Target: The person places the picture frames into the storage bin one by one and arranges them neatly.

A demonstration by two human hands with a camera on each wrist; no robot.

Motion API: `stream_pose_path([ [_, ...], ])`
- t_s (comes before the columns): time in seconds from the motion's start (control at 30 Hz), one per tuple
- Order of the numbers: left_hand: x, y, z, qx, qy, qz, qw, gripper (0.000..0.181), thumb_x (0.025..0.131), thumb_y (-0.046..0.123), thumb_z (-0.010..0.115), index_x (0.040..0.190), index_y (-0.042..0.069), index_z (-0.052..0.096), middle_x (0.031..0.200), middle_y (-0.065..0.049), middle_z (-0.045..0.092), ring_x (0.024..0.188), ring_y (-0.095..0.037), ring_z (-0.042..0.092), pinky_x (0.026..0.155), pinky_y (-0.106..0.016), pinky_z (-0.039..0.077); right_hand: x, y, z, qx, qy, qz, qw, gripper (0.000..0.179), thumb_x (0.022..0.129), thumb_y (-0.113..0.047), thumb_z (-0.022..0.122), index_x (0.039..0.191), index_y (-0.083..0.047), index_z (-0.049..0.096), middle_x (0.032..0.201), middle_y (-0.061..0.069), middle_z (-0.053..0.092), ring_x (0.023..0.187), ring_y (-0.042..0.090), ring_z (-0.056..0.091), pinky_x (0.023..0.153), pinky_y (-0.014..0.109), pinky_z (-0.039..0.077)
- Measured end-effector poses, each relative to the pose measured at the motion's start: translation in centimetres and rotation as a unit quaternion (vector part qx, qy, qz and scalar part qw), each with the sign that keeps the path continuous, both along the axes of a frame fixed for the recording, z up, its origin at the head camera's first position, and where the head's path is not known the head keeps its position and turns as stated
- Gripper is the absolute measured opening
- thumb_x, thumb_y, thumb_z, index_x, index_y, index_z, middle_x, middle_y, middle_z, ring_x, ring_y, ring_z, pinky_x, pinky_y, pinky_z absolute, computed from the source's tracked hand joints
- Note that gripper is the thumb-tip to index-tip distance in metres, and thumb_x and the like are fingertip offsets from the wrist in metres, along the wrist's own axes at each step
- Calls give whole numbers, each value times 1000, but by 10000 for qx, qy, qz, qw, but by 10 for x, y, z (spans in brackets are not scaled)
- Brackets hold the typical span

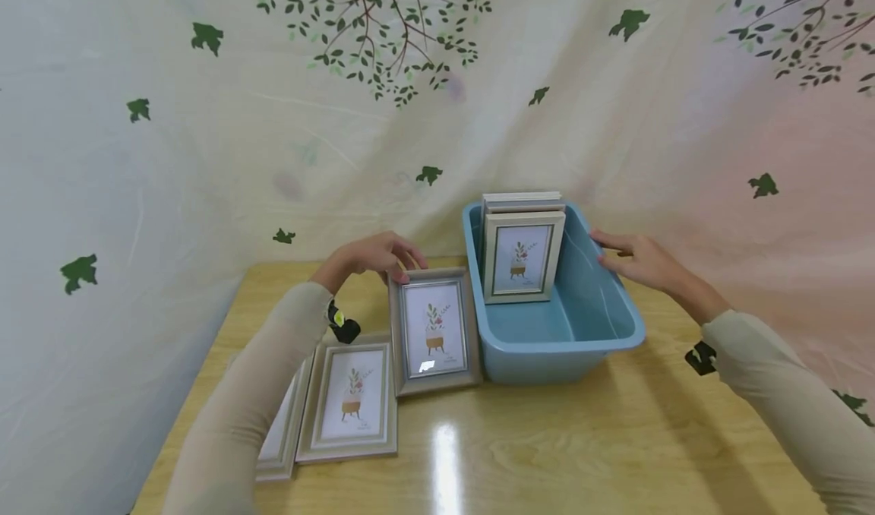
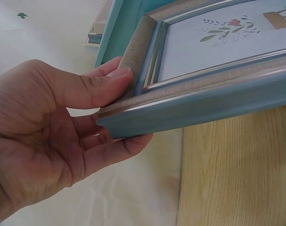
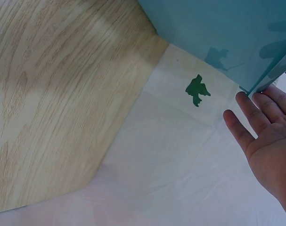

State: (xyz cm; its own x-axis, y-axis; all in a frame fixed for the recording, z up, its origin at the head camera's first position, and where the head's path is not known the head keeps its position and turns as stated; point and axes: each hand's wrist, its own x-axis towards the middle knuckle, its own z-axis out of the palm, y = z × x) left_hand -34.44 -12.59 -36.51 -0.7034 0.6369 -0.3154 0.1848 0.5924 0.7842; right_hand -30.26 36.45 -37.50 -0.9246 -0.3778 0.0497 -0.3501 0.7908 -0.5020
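Observation:
My left hand grips a picture frame by its top left corner, thumb on the front and fingers behind. This brown-grey frame has a silver inner edge and a potted-plant print, and stands tilted up beside a blue plastic basin. In the left wrist view, the thumb of the left hand presses on the corner of the frame. My right hand holds the basin's right rim, its thumb over the edge and nearly straight fingers outside. The right wrist view shows the right hand against the basin.
Inside the basin, several picture frames stand upright against its back left. Two more lie on the wooden table at the left: a beige frame and another partly hidden by my left sleeve. A leaf-printed cloth hangs behind.

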Motion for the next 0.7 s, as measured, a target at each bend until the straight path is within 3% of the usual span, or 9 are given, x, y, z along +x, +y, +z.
stream_pose_path([
  [0.4, 0, -2, 14, 106, 28, 0, 9999, 40, 88, -1, 64, 129, 2, 65, 128, -22, 68, 91, -22, 69, 70, -38, 61, 2, 1, -2, -9, 72, 82, 9999, 57, 105, -26, 57, 155, -6, 39, 152, 26, 44, 133, 52, 50, 102, 69, 45],
  [0.7, -5, -13, 34, -95, 434, 82, 9990, 40, 88, 1, 65, 129, 3, 66, 129, -24, 67, 98, -28, 71, 72, -37, 61, 1, 2, -2, 4, 185, 98, 9998, 56, 104, -25, 58, 154, -5, 40, 152, 27, 44, 132, 51, 52, 101, 69, 46],
])
